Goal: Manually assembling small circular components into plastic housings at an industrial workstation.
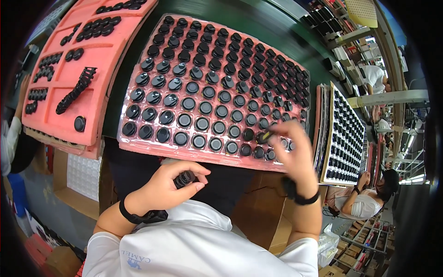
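The left hand (168,184) sits at about seven o'clock in the head view, curled closed around a short stack of small round black plastic caps (185,178), the thumb pressing the stack against the bent fingers. The right hand (295,152) is at about four o'clock, over the near right corner of the large pink moulded tray (138,147). Its fingertips pinch a single black cap with a yellowish mark (265,136), held just above or at a pocket in the tray's near rows; motion blur hides whether it touches.

The tray fills the centre, its pockets holding row upon row of the same black round caps (203,94), most seated flat. At ten o'clock a second pink foam tray (99,51) lies on the dark green desk (258,23), carrying loose caps and a curved black string of them (74,92). At three o'clock, white-framed trays of dark parts (346,134) stand stacked on edge. Another person in white (364,203) sits at four o'clock, well apart.

The caps look light, stiff and smooth, so likely to slip. A fingertip pinch across the rim seems the surest hold; the stack probably needs steady end pressure to keep it from spilling.
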The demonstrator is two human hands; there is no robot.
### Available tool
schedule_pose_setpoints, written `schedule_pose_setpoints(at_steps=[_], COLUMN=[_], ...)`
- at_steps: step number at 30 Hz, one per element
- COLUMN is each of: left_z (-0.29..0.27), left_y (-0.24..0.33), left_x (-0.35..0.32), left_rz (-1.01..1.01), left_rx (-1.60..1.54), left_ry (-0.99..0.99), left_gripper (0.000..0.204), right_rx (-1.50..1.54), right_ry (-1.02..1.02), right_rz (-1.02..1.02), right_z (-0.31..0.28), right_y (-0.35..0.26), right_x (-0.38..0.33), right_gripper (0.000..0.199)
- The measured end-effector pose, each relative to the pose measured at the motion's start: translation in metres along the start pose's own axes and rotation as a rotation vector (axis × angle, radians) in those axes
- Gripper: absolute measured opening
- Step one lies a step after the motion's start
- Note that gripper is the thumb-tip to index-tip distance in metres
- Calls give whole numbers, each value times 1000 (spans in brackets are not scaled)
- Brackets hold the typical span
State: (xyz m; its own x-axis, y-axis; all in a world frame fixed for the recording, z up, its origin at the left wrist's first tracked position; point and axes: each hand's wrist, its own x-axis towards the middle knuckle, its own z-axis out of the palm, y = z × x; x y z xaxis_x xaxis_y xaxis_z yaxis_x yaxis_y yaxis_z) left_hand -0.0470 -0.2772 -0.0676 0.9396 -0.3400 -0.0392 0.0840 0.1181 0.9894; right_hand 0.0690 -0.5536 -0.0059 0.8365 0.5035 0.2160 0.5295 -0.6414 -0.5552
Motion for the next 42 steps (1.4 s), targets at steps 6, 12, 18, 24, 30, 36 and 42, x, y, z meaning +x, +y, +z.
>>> schedule_pose_setpoints(at_steps=[6, 12, 18, 24, 30, 36, 42], left_z=[9, -6, -5, -2, 3, 5, 5], left_y=[0, 4, 4, 0, 7, 3, 7], left_x=[6, -3, 0, 5, 0, 3, 6], left_rz=[4, -43, -17, 72, 170, 424, 595], left_rx=[-163, -205, -392, -373, -26, 174, 358], left_ry=[21, 50, 55, 119, 183, 228, 234], left_gripper=[34, 37, 44, 43, 39, 39, 41], right_rx=[294, 215, 987, 1704, 1514, 857, 790], right_ry=[-177, -50, -9, 12, 109, 168, 228], right_rz=[-272, -401, -14, 348, 321, 19, -17], right_z=[52, 71, 89, 108, 100, 100, 114], right_y=[-70, -75, -78, -75, -79, -79, -86], right_x=[-21, -21, -28, -35, -36, -34, -33], right_gripper=[27, 28, 26, 35, 36, 23, 20])
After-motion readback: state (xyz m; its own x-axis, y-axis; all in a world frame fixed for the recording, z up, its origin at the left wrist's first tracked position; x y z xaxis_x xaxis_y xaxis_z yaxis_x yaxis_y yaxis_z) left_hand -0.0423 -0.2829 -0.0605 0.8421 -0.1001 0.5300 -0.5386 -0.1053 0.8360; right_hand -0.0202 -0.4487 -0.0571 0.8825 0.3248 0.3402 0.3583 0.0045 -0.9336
